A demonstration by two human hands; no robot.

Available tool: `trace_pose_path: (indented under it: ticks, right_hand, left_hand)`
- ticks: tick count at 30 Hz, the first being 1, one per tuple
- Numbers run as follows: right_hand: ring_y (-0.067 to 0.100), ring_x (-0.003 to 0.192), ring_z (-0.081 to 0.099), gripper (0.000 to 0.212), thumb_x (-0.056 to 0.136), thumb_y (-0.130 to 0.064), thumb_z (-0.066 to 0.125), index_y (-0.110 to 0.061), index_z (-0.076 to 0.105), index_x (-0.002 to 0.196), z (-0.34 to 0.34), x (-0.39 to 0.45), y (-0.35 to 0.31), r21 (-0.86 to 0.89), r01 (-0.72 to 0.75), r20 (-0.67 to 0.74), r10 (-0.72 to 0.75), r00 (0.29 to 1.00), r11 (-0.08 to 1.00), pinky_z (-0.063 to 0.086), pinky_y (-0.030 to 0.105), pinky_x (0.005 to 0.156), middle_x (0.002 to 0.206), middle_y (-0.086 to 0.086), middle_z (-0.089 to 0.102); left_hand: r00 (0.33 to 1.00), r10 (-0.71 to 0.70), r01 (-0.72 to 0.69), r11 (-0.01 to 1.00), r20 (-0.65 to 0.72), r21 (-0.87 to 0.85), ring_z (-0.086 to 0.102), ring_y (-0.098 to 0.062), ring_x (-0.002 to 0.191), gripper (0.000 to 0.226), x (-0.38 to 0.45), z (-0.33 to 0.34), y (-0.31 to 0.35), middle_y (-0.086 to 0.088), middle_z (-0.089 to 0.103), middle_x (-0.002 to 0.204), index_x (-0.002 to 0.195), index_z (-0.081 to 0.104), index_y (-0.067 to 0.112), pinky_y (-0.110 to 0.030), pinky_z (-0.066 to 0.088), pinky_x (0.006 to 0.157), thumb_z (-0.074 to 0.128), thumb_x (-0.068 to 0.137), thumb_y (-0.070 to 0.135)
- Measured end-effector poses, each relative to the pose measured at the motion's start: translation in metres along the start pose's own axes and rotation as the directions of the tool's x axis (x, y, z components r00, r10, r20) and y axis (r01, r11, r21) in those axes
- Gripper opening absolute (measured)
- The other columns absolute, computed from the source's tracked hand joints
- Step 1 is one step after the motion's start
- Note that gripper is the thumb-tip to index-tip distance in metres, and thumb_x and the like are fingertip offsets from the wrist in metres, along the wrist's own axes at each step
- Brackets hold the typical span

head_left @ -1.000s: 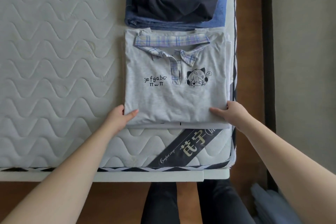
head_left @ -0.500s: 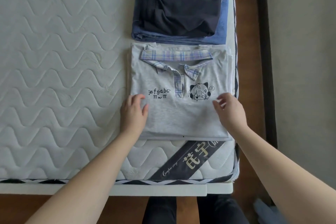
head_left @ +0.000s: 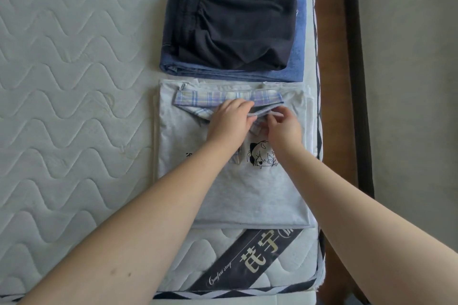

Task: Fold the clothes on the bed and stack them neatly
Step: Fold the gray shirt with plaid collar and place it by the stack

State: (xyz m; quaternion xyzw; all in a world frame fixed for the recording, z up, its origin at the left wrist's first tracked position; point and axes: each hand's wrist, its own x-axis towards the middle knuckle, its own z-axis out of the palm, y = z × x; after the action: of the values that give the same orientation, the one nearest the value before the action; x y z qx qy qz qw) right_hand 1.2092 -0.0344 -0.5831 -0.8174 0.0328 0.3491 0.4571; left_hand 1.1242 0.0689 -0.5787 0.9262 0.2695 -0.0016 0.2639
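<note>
Nearly done: our grey polo shirt [head_left: 247, 195] lies folded at the mattress [head_left: 62, 106] near corner, left hand [head_left: 229, 122] and right hand [head_left: 283, 129] pinching its plaid collar [head_left: 198, 100] to tidy it, beyond it dark shorts [head_left: 235, 20] already stacked on blue jeans [head_left: 296, 57].

- The words "Comfort sleep", in white script, are being shown on the dark diagonal label [head_left: 250, 261] sewn on the mattress [head_left: 74, 82].
- Two large pale characters, "花宇", are being displayed on the same label; a further sign after them is being cut off by the grey shirt [head_left: 247, 193].
- A black cartoon print is being seen on the grey shirt; the small black letters at its left are being hidden by an arm and cannot be read.
</note>
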Motion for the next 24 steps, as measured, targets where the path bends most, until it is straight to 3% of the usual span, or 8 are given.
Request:
trace_pose_path:
  ticks: [2, 4, 9, 12, 15, 19, 22, 24]
  right_hand:
    - [0.004, 0.062, 0.068, 0.019, 0.096, -0.011, 0.058, -0.020, 0.049, 0.110, -0.003, 0.008, 0.001, 0.079, -0.047, -0.108, 0.055, 0.993, 0.996, 0.053, 0.022, 0.050, 0.098, -0.002, 0.068]
    - [0.003, 0.051, 0.066, 0.026, 0.094, -0.009, 0.062, -0.020, 0.046, 0.112, -0.004, 0.013, 0.001, 0.176, -0.094, -0.107, 0.114, 0.988, 0.980, 0.046, 0.017, 0.040, 0.093, -0.005, 0.066]
    - [0.003, 0.044, 0.063, 0.014, 0.090, -0.023, 0.068, -0.015, 0.063, 0.101, -0.004, 0.023, -0.002, -0.039, -0.094, -0.064, 0.091, 0.994, 0.995, 0.041, 0.015, 0.037, 0.094, -0.003, 0.070]
    - [0.002, 0.041, 0.061, 0.009, 0.090, -0.025, 0.065, -0.016, 0.065, 0.092, -0.007, 0.028, -0.003, -0.191, -0.066, -0.012, 0.065, 0.998, 0.979, 0.043, 0.016, 0.037, 0.076, -0.005, 0.072]
    - [0.000, 0.036, 0.056, 0.014, 0.087, -0.020, 0.059, -0.020, 0.061, 0.073, -0.009, 0.029, -0.003, -0.277, -0.052, -0.008, 0.052, 0.999, 0.959, 0.036, 0.013, 0.033, 0.050, -0.009, 0.065]
    - [0.000, 0.034, 0.051, 0.023, 0.087, -0.019, 0.056, -0.021, 0.056, 0.064, -0.013, 0.030, -0.005, -0.363, -0.053, -0.033, 0.044, 0.999, 0.930, 0.036, 0.017, 0.036, 0.039, -0.016, 0.056]
    - [-0.002, 0.040, 0.057, 0.021, 0.091, -0.015, 0.051, -0.008, 0.064, 0.076, -0.020, 0.028, -0.007, -0.192, -0.049, -0.031, 0.044, 0.999, 0.980, 0.038, 0.012, 0.036, 0.048, -0.014, 0.064]
    - [0.014, 0.053, 0.068, 0.031, 0.096, -0.018, 0.042, 0.001, 0.066, 0.093, -0.023, 0.025, -0.010, 0.125, -0.148, 0.018, 0.146, 0.989, 0.981, 0.048, 0.018, 0.042, 0.066, 0.004, 0.073]
  left_hand:
    - [0.999, -0.013, 0.012, 0.999, 0.041, 0.031, 0.051, -0.022, 0.118, 0.033, 0.010, 0.003, -0.001, 0.001, 0.063, 0.124, 0.124, 0.063, 0.019, -0.034, 0.034, 0.100, 0.057, 0.096, 0.034]
    - [0.998, -0.009, 0.005, 0.998, 0.058, 0.062, 0.052, -0.023, 0.111, 0.023, 0.015, 0.004, -0.003, 0.001, 0.065, 0.113, 0.110, 0.068, 0.019, -0.035, 0.035, 0.095, 0.058, 0.095, 0.034]
    - [0.995, -0.093, 0.093, 0.996, 0.029, -0.005, 0.056, -0.023, 0.097, 0.013, 0.018, 0.007, -0.009, -0.001, 0.066, 0.094, 0.099, 0.070, 0.016, -0.033, 0.039, 0.083, 0.060, 0.093, 0.023]
    - [0.981, -0.195, 0.196, 0.979, 0.014, -0.054, 0.059, -0.023, 0.088, 0.008, 0.020, 0.007, -0.006, -0.002, 0.066, 0.091, 0.094, 0.067, 0.016, -0.031, 0.041, 0.074, 0.066, 0.090, 0.023]
    - [0.975, -0.216, 0.210, 0.972, 0.046, 0.105, 0.056, -0.024, 0.097, 0.012, 0.020, 0.010, -0.001, 0.001, 0.065, 0.097, 0.094, 0.063, 0.019, -0.035, 0.036, 0.081, 0.067, 0.089, 0.030]
    - [0.988, -0.155, 0.143, 0.957, 0.027, 0.254, 0.050, -0.025, 0.105, 0.013, 0.016, 0.013, 0.005, 0.001, 0.061, 0.108, 0.105, 0.060, 0.021, -0.037, 0.034, 0.088, 0.059, 0.092, 0.022]
    - [0.999, -0.021, 0.011, 0.962, 0.032, 0.273, 0.052, -0.027, 0.103, 0.022, 0.010, 0.016, 0.009, -0.003, 0.060, 0.109, 0.110, 0.058, 0.016, -0.038, 0.038, 0.087, 0.052, 0.091, 0.007]
    - [0.999, 0.031, -0.041, 0.962, 0.040, 0.268, 0.055, -0.030, 0.099, 0.024, 0.007, 0.018, 0.010, -0.008, 0.061, 0.106, 0.107, 0.061, 0.011, -0.039, 0.042, 0.087, 0.051, 0.088, -0.001]
